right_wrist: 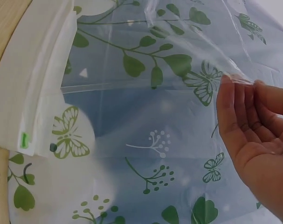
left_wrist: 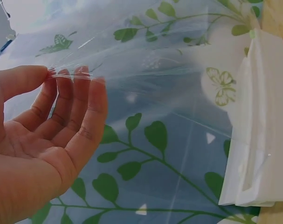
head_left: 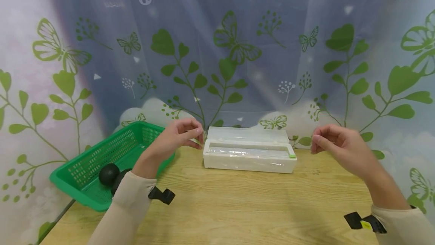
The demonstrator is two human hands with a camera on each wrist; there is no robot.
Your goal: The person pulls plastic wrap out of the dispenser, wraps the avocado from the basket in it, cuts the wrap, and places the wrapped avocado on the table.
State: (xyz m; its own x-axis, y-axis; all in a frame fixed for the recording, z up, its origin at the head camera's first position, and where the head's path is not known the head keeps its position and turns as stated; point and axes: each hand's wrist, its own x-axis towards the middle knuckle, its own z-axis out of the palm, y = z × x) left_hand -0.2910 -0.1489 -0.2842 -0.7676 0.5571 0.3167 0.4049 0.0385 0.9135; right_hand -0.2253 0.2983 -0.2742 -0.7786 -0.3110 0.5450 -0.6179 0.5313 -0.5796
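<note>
Clear plastic wrap [left_wrist: 146,77] stretches between both hands and the white wrap dispenser box [head_left: 249,162], whose lid [head_left: 248,134] stands raised at the back. My left hand [head_left: 178,135] is up at the box's left end, thumb and fingertips pinching one edge of the film. Off the box's right end, my right hand [head_left: 340,148] pinches the film's other side; in the right wrist view the film [right_wrist: 225,60] gathers at its fingertips. A small green slider [head_left: 292,156] sits at the right end of the box's front rim.
To the left a green plastic basket [head_left: 91,160] holds dark round objects [head_left: 108,174], partly hidden behind my left sleeve. The box rests on a wooden table [head_left: 244,203]. A curtain [head_left: 210,67] printed with leaves and butterflies hangs right behind it.
</note>
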